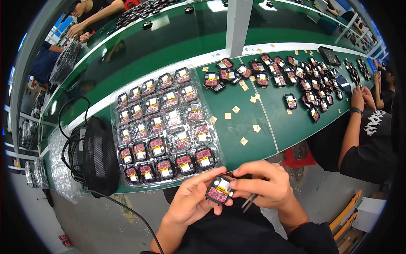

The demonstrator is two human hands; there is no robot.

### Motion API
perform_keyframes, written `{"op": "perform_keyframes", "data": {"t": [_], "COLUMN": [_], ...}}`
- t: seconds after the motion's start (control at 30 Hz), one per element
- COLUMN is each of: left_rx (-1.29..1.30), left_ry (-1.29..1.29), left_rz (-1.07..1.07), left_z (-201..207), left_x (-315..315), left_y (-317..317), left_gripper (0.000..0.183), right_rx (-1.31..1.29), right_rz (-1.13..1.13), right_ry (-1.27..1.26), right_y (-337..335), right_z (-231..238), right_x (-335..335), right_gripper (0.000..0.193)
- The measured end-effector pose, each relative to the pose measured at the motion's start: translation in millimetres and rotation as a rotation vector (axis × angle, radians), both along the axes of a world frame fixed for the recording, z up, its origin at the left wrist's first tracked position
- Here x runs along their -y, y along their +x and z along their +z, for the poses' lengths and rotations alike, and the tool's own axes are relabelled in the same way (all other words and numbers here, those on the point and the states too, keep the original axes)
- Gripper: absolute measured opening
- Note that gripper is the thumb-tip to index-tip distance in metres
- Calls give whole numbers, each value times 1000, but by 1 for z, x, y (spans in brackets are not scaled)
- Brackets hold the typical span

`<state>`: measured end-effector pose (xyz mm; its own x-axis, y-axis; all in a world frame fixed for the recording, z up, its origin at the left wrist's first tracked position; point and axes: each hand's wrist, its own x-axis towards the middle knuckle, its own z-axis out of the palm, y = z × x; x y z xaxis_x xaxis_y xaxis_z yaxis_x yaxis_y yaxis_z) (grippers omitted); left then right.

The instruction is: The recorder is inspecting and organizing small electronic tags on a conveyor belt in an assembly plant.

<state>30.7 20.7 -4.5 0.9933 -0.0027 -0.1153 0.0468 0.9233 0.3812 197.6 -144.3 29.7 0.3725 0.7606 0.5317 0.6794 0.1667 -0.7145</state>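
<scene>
My left hand (190,199) grips a small black square device housing (219,190) by its sides, just off the near edge of the green table (237,152). Inside the housing show a red circuit board, a white block and a strip of yellow tape. My right hand (266,182) is closed with a pair of metal tweezers (249,203) tucked in it, the tips sticking out below. Its thumb and forefinger touch the upper right rim of the housing; whether they pinch some small part there cannot be made out.
A clear blister tray (167,116) with rows of similar housings lies at the left, beside a black mesh bag (100,156) and cable. Loose housings (311,84) are heaped at the right, with small tan paper pieces (244,141) scattered nearby. A co-worker (359,135) sits at the right.
</scene>
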Motion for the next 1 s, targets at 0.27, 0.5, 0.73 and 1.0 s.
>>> {"op": "perform_keyframes", "data": {"t": [0.27, 0.5, 0.73, 1.0], "left_rx": [-110, -128, -153, -117], "left_ry": [79, 174, 246, 264], "left_rz": [331, 421, 422, 444], "left_z": [6, 6, 2, 1], "left_x": [13, 21, 26, 25], "left_y": [-4, -1, -2, -4], "left_gripper": [74, 64, 63, 62], "right_rx": [28, 288, 346, 16], "right_rz": [-207, -267, -291, -215], "right_ry": [-299, -67, -80, -74], "right_y": [-15, -33, -36, -32], "right_z": [5, -16, -20, -14], "right_x": [5, -3, -4, -9], "right_gripper": [45, 33, 31, 24]}}
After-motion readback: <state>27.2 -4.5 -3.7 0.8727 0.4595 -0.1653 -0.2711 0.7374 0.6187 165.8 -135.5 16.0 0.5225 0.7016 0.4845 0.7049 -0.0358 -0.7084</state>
